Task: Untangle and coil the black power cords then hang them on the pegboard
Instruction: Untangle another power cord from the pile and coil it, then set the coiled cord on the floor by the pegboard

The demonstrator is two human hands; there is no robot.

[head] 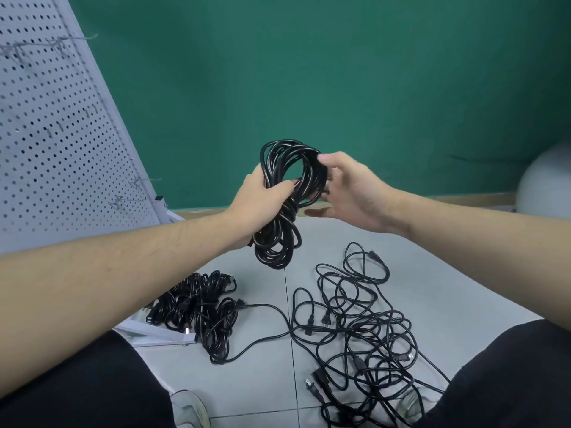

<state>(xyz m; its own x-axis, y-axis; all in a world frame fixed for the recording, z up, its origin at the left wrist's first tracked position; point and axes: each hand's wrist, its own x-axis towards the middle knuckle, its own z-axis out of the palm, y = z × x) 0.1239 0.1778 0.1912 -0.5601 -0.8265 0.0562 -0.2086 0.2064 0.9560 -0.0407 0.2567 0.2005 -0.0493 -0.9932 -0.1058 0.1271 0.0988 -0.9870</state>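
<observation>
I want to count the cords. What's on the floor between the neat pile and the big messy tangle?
In the head view, one loose black cord runs across the grey floor from the neat pile to the messy tangle; otherwise bare tile.

Scene is being lit evenly by soft, diffuse light; no single source is being shown. Only faint shadows are being cast on the floor (432, 261) under the loose cords (355, 329). Small highlights are being picked up on the coil (287, 193). Wall (340, 72) is being darkened toward the corners. Strong wide-angle distortion is being seen: pegboard (55, 134) edge is being bent and slanted. Overall detail is being rendered slightly soft; forearms at the frame edges are being stretched.
</observation>
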